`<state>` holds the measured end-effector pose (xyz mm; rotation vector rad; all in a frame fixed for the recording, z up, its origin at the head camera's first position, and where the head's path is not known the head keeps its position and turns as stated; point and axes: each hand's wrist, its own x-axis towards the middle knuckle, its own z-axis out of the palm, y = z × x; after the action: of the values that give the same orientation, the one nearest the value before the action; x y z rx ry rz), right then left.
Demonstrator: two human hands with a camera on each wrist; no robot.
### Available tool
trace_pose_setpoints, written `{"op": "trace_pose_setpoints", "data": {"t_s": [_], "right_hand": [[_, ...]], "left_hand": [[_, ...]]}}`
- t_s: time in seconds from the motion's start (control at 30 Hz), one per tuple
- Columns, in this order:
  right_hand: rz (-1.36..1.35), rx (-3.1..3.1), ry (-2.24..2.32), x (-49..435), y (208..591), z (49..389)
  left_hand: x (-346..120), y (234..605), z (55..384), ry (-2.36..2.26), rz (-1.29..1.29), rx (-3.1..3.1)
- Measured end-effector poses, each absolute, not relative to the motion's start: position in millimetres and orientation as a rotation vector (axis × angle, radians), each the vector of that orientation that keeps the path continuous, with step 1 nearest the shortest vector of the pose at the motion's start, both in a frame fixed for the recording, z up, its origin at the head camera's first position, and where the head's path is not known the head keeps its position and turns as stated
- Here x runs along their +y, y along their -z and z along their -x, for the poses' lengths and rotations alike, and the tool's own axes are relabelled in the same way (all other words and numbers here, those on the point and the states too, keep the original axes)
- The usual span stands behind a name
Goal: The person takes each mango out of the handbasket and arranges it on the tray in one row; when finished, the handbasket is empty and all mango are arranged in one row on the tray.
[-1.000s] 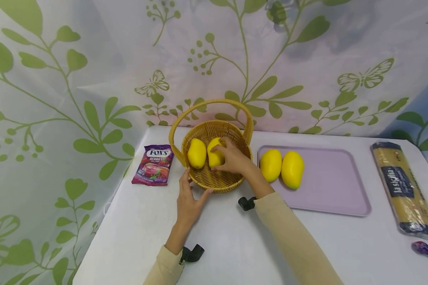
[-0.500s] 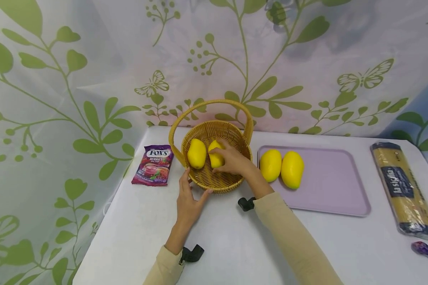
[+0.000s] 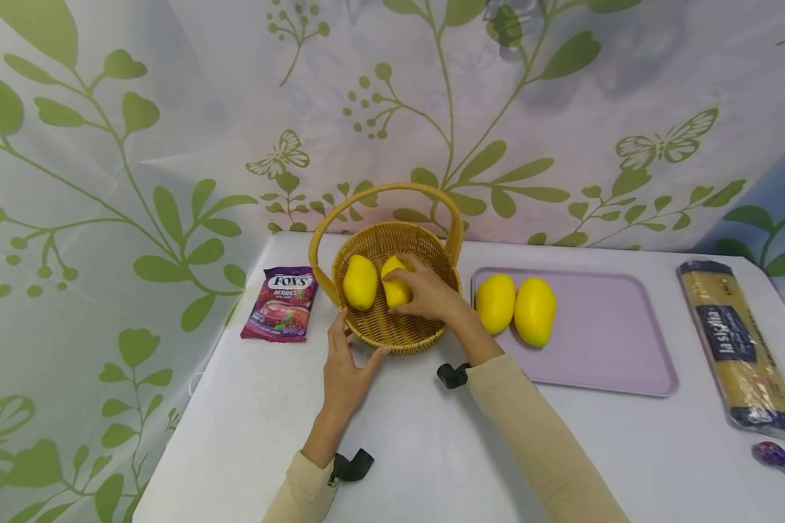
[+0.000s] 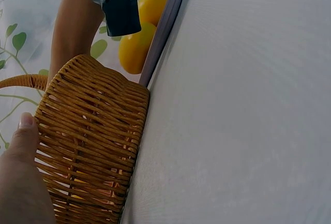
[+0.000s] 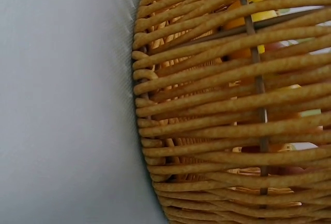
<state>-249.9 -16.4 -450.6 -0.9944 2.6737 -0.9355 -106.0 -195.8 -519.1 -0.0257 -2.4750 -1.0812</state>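
In the head view, a wicker basket [image 3: 392, 338] with a tall arched handle holds two yellow mangoes. The left mango [image 3: 360, 282] lies on the basket's floor. My right hand [image 3: 428, 290] reaches over the rim and grips the other mango [image 3: 396, 292] between thumb and fingers, covering part of it. My left hand [image 3: 348, 374] touches the basket's front-left side, thumb and fingers spread. The left wrist view shows its thumb [image 4: 23, 138] against the woven wall [image 4: 95, 131]. From the right wrist, the basket's weave [image 5: 232, 105] fills the view and hides the right hand.
A lilac tray [image 3: 608, 334] right of the basket carries two more mangoes [image 3: 535, 311]. Left of the basket lies a purple candy bag [image 3: 281, 303]. Farther right are a pasta pack [image 3: 741, 349] and a wrapped lollipop [image 3: 772, 454]. A patterned curtain [image 3: 392, 109] stands behind the table.
The right hand and its mango shift very slightly inside the basket from the first frame to the second, then hold nearly still. The left hand stays in place.
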Motion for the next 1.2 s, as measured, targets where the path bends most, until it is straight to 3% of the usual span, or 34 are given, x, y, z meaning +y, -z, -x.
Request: {"op": "trace_pose_setpoints", "data": {"t_s": [1.2], "right_hand": [[1.175,2.824,1.139,-8.9,451.0,242.0]], "left_hand": [[-195.6,518.7,104.1,1.087,0.031,-2.456]]}}
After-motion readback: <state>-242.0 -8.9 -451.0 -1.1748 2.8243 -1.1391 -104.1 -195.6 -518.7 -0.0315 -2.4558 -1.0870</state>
